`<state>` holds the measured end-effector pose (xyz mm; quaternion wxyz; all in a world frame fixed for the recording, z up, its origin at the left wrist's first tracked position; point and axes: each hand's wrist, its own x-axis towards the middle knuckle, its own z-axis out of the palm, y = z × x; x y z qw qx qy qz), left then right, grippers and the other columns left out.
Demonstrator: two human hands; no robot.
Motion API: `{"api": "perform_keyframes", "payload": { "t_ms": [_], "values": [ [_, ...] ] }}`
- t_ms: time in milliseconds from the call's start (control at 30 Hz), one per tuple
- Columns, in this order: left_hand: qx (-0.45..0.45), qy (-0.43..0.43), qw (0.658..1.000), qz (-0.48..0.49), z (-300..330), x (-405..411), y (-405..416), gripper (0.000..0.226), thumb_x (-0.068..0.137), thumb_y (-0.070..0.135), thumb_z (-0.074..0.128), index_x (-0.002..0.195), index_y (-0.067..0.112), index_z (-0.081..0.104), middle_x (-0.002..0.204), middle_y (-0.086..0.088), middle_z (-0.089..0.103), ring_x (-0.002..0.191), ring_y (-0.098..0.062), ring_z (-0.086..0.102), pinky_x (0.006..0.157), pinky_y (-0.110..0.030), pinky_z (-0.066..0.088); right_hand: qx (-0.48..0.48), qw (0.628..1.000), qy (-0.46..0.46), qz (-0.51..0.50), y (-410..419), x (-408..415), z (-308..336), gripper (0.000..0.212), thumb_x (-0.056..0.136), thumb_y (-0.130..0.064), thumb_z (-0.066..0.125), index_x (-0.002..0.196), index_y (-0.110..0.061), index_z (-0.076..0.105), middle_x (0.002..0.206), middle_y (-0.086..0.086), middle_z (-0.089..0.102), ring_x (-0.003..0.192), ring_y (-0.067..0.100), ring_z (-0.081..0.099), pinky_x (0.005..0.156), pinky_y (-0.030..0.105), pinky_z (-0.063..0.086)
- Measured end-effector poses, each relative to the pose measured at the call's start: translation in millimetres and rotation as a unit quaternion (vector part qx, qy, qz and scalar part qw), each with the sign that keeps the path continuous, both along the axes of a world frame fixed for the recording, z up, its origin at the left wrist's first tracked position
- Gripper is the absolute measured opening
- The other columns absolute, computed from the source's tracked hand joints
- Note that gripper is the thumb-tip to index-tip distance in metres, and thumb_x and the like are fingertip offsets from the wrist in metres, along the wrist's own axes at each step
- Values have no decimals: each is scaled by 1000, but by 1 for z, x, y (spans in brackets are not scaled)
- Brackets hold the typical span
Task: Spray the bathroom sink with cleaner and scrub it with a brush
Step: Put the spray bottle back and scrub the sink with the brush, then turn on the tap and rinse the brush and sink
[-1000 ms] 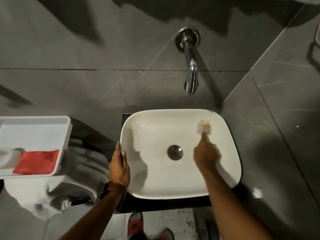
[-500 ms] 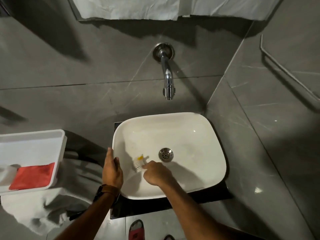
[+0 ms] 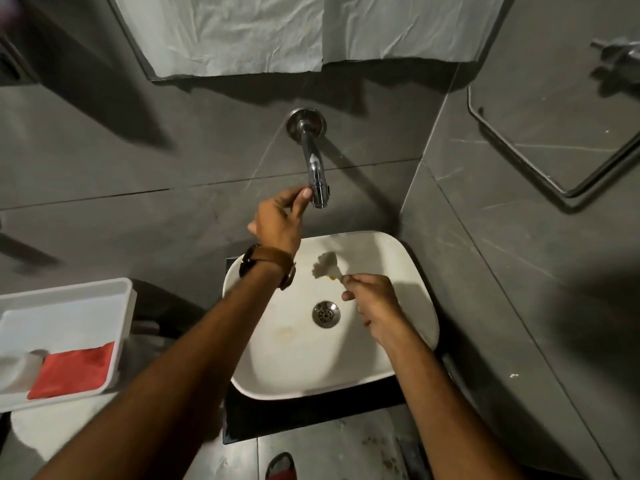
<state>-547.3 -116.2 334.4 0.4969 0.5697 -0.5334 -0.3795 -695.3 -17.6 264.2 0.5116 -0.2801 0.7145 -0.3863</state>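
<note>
Right hand (image 3: 375, 306) is closed around the handle of a small brush (image 3: 327, 265), holding it over the basin of the white sink (image 3: 408, 271). The pale bristle head points toward the back wall and hovers above the rear part of the bowl, beyond the metal drain (image 3: 326, 314); whether the bristles touch the porcelain cannot be told. A bit of yellow shows where the handle leaves the fingers.

Left hand (image 3: 278, 221) is raised above the sink's back left corner, its thumb and fingers pinched on the tip of the chrome tap (image 3: 315, 168), which comes out of the grey tiled wall and curves down over the bowl. A brown-strapped watch (image 3: 270, 265) sits on that wrist.

The sink rests on a dark counter (image 3: 311, 417) that shows along its near edge. A faint brownish stain lies on the bowl's floor to the left of the drain.

Left of the sink, a white tray (image 3: 114, 296) holds a red cloth (image 3: 71, 374) in its near corner, with a blurred whitish object just beside the cloth. The tray sits on something white. Above the tap, crumpled white sheets (image 3: 242, 32) cover a framed panel on the wall. At the bottom edge, a red sandal (image 3: 281, 469) shows on the floor.
</note>
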Motion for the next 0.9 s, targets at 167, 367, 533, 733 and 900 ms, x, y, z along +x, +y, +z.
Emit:
{"api": "perform_keyframes", "payload": {
  "t_ms": [167,367,533,733,900],
  "values": [
    [9,6,998,-56,5,10,-14,12,93,25,66,101,26,75,109,1,75,107,-9,68,109,-51,41,-15,1000,-24,-6,-5,-2,2,17,94,-28,70,78,-21,75,67,1,68,36,6,33,35,17,23],
    [35,-34,993,-104,15,13,-28,19,95,12,62,106,0,72,108,-13,74,86,1,67,84,-11,50,-47,999,23,7,-15,3,1,19,91,-23,73,72,-26,75,67,-1,70,38,0,48,38,13,30],
    [-15,-162,987,-16,25,7,-19,26,88,43,67,92,20,77,78,14,72,76,5,66,73,-15,55,-68,993,94,6,-23,3,7,8,82,-22,80,88,-19,82,84,2,79,78,21,71,67,23,51],
    [-4,-268,963,-10,39,-7,-19,31,70,58,78,73,28,69,63,13,65,61,-2,63,53,-18,49,-73,991,114,14,-26,2,17,3,78,-24,78,80,-24,81,74,-9,75,68,10,65,56,20,46],
    [51,-252,963,-78,47,4,-31,18,70,43,84,64,34,70,58,17,68,61,1,63,56,-19,45,-50,998,31,-2,-26,-4,27,19,89,-27,70,72,-20,74,64,-1,75,37,8,39,38,19,25]
  ]
}}
